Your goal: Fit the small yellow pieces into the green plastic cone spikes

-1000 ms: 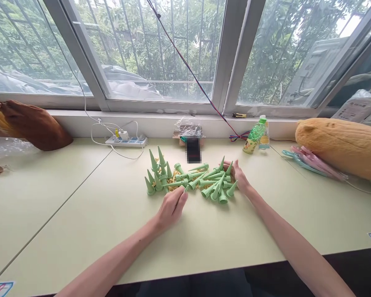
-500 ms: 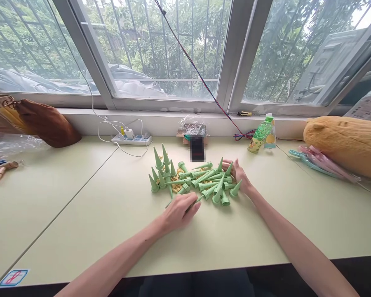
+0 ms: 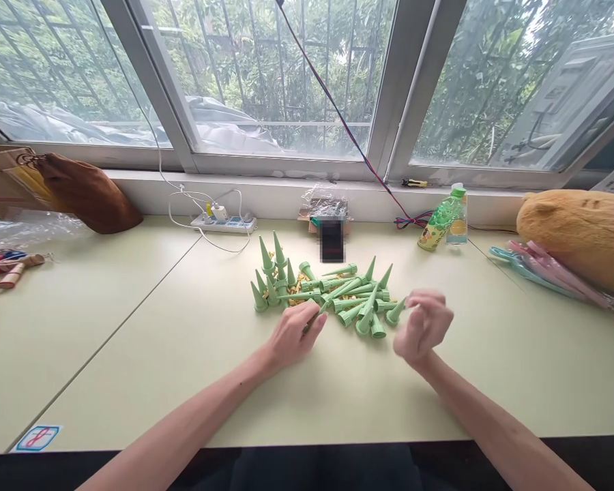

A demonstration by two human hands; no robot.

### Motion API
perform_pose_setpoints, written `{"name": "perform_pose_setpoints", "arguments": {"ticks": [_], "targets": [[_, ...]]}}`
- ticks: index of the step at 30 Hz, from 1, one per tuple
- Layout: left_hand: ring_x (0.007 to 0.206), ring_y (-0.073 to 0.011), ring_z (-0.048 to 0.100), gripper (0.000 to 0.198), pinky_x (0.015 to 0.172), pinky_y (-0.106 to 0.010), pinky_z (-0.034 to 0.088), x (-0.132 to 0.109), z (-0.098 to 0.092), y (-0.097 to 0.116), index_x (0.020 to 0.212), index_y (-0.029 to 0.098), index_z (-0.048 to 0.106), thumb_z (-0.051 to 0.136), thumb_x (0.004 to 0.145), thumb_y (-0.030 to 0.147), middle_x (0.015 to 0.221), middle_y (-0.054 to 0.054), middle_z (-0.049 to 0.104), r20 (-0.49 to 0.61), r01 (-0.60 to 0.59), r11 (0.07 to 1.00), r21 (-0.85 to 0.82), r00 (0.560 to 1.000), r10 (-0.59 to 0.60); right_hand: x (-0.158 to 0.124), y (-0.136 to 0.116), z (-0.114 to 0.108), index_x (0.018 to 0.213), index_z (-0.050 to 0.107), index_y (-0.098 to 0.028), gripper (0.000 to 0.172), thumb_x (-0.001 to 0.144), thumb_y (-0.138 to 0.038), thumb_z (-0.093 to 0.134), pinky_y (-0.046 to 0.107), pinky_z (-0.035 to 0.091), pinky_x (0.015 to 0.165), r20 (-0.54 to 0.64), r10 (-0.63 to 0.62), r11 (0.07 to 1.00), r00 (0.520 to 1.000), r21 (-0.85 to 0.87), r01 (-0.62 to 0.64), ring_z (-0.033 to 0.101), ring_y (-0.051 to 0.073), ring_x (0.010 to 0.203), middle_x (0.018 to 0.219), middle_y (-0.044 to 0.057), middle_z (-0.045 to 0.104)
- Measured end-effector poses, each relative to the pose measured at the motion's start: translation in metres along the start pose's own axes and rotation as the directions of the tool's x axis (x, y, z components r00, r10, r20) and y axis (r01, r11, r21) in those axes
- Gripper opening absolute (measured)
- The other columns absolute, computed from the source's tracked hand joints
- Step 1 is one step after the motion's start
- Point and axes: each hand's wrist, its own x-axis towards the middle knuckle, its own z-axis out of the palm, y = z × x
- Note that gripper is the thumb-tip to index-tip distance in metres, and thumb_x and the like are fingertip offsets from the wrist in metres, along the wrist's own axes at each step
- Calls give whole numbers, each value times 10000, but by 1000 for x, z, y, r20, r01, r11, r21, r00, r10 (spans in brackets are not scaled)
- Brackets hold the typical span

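The pile of green plastic spikes lies on the desk, small yellow pieces showing among its left part. At the pile's near edge, the person's left hand has its grip closed around one green spike, mostly hidden. Just beside the pile's right end, the right hand is blurred, its grip curled inward; whether it holds anything cannot be told. Beyond the pile's right end is a green-capped bottle.
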Motion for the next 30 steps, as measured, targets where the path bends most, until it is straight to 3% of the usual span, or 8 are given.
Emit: {"name": "perform_pose_setpoints", "arguments": {"ticks": [3,6,9,12,18,23,26,30], "targets": [[504,-95,260,315,495,-256,235,0,1,0,674,203,271,450,933,199,581,44,299,-18,22,1000,-2,1000,-22,-21,-24,4,1055,483,-203,169,923,-215,378,350,440,604,256,-173,968,951,225,115,494,183,666,783,47,491],[496,-92,244,332,485,-254,228,1,0,2,667,204,260,463,930,203,572,49,279,-69,44,999,24,997,-42,-35,-39,7,1079,480,-185,233,888,-118,366,293,412,565,534,-352,924,769,331,193,501,166,648,743,37,509],[496,-91,229,342,477,-253,227,5,-6,2,661,204,256,465,931,205,568,50,261,-130,57,997,55,990,-50,-42,-43,12,977,498,-192,168,880,-84,413,252,360,526,753,-295,955,588,225,191,463,128,591,729,17,522],[484,-87,224,347,466,-249,225,7,-13,-1,654,203,259,462,936,205,560,51,255,-193,84,994,65,979,-70,-44,-42,15,944,521,-183,134,910,-104,418,237,331,495,862,-133,985,488,59,163,454,104,562,774,21,557],[470,-84,243,354,459,-243,229,6,-15,-3,641,202,275,456,943,231,543,49,277,-208,98,993,70,975,-81,-47,-39,14,1151,526,-148,258,938,-120,384,220,380,474,875,30,983,484,-114,144,581,118,663,1068,115,638],[469,-81,241,350,461,-242,235,6,-12,-1,645,198,276,454,945,221,545,50,286,-176,51,997,61,984,-39,-47,-39,16,1309,488,-145,386,935,-151,392,250,411,428,884,130,943,449,-250,219,597,116,556,1363,191,532],[477,-81,240,341,458,-242,233,6,-11,-1,651,199,276,458,939,200,556,50,288,-158,36,998,51,987,-27,-46,-41,16,1334,488,-152,418,926,-151,399,255,396,396,892,153,925,426,-281,257,578,103,494,1423,203,476],[473,-85,238,354,453,-248,229,5,-10,-1,638,202,270,454,940,220,550,49,281,-148,42,998,50,988,-34,-45,-41,16,1314,507,-145,411,921,-141,389,248,383,378,889,147,917,434,-287,277,577,103,494,1377,201,517]]}}
